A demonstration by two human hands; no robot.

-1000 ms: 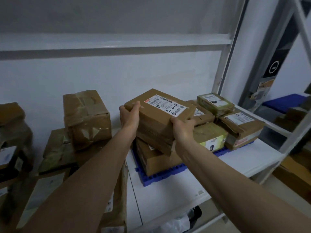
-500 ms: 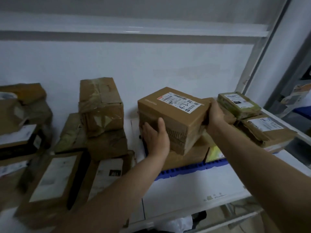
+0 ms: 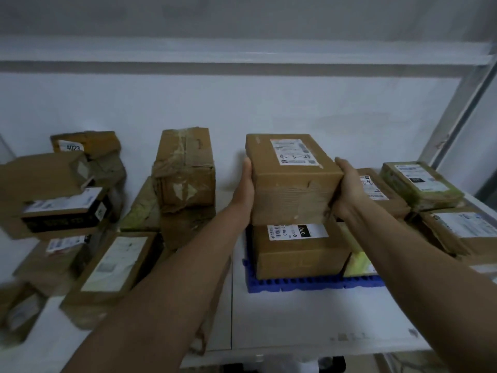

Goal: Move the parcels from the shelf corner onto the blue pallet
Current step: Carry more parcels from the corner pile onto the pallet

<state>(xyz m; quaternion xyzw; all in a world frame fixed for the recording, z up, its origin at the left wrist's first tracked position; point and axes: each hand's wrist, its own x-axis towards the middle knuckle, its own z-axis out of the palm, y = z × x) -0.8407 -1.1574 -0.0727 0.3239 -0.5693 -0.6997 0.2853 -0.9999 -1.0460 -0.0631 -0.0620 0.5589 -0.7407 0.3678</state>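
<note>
Both hands, left (image 3: 245,181) and right (image 3: 347,184), clamp the box (image 3: 291,181); set skewed, it could slide off the lower parcel (image 3: 298,251).

Parcel (image 3: 290,181) btwn both hands (over pallet (image 3: 309,285))

— The held parcel (image 3: 291,181)?
— Matt brown cardboard, glossy clear tape wrinkled across its front, a paper label on top.
— The blue pallet (image 3: 314,285)?
— Ribbed plastic, on a smooth white shelf (image 3: 309,316).
— That crumpled box (image 3: 185,168)?
— Creased cardboard, shiny tape.
</note>
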